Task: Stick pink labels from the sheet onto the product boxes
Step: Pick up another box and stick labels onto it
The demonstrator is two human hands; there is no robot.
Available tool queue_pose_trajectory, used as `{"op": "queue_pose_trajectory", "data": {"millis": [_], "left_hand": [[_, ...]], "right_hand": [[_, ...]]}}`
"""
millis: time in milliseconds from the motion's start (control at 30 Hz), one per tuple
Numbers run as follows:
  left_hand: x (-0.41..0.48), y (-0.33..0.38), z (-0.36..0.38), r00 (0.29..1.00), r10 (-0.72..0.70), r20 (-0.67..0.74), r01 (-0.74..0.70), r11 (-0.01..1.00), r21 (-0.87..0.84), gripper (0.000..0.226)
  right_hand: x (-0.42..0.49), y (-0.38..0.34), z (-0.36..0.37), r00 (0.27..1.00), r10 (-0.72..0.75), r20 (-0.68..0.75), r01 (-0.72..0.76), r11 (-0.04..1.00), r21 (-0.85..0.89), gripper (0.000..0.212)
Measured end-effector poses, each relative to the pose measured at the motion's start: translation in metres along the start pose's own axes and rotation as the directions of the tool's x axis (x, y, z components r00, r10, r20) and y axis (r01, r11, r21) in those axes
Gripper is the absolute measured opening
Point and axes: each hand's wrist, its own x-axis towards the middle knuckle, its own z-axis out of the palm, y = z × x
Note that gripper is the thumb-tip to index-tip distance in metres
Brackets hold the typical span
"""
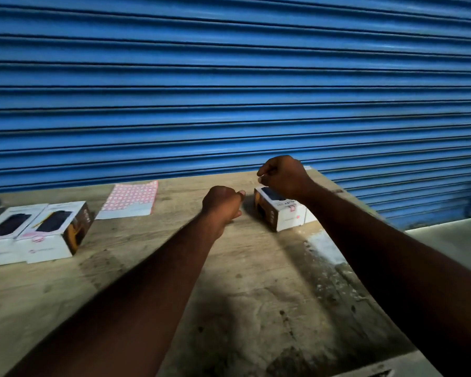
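While both our arms reach out over the wooden table (147, 281), our left hand (223, 204) is curled into a loose fist just left of the product box (283, 213). Our right hand (283, 176) hangs curled above that box. We cannot tell whether either hand pinches a label. The pink label sheet (131, 198) lies flat further left, near two more boxes (52, 227) side by side, before a blue shutter (229, 77).

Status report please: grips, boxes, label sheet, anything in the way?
Left grip fisted, nothing seen in it. Right grip curled over product box, label unclear. Label sheet flat at left. Nothing in the way.
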Motion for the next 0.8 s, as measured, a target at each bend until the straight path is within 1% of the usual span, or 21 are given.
{"op": "queue_pose_trajectory", "data": {"millis": [67, 133, 167, 233, 267, 300, 367, 500, 600, 800], "left_hand": [[-0.004, -0.001, -0.017, 0.999, 0.021, -0.047, -0.018, 0.998, 0.053, 0.025], [-0.008, -0.005, -0.037, 0.995, 0.050, -0.088, -0.040, 0.992, 0.120, 0.037], [-0.010, -0.008, -0.048, 0.993, 0.060, -0.100, -0.044, 0.987, 0.153, 0.036], [-0.016, -0.013, -0.071, 0.990, 0.085, -0.109, -0.064, 0.981, 0.185, 0.020], [-0.019, -0.016, -0.083, 0.988, 0.091, -0.121, -0.067, 0.979, 0.192, 0.019], [-0.021, -0.019, -0.095, 0.986, 0.091, -0.142, -0.063, 0.979, 0.195, 0.028], [-0.025, -0.023, -0.115, 0.976, 0.120, -0.183, -0.078, 0.972, 0.222, 0.036], [-0.035, -0.034, -0.163, 0.953, 0.159, -0.258, -0.089, 0.960, 0.266, 0.030], [-0.045, -0.040, -0.200, 0.926, 0.199, -0.322, -0.085, 0.938, 0.335, 0.026], [-0.057, -0.058, -0.259, 0.868, 0.277, -0.412, -0.127, 0.926, 0.355, 0.022]], "right_hand": [[-0.006, -0.015, 0.012, 1.000, -0.004, 0.006, 0.004, 0.998, 0.062, 0.006], [-0.012, -0.029, 0.029, 1.000, -0.007, 0.027, 0.004, 0.994, 0.114, 0.007], [-0.015, -0.037, 0.038, 0.999, -0.011, 0.039, 0.007, 0.993, 0.114, 0.010], [-0.022, -0.053, 0.056, 0.997, -0.029, 0.069, 0.022, 0.995, 0.097, 0.018], [-0.025, -0.062, 0.065, 0.996, -0.040, 0.086, 0.032, 0.995, 0.097, 0.023], [-0.028, -0.071, 0.074, 0.994, -0.052, 0.099, 0.042, 0.994, 0.099, 0.026], [-0.034, -0.086, 0.088, 0.991, -0.063, 0.118, 0.048, 0.992, 0.120, 0.022], [-0.045, -0.122, 0.124, 0.984, -0.092, 0.153, 0.059, 0.975, 0.212, 0.024], [-0.051, -0.150, 0.151, 0.977, -0.130, 0.166, 0.083, 0.962, 0.261, 0.017], [-0.059, -0.200, 0.197, 0.958, -0.204, 0.203, 0.125, 0.930, 0.345, 0.011]]}}
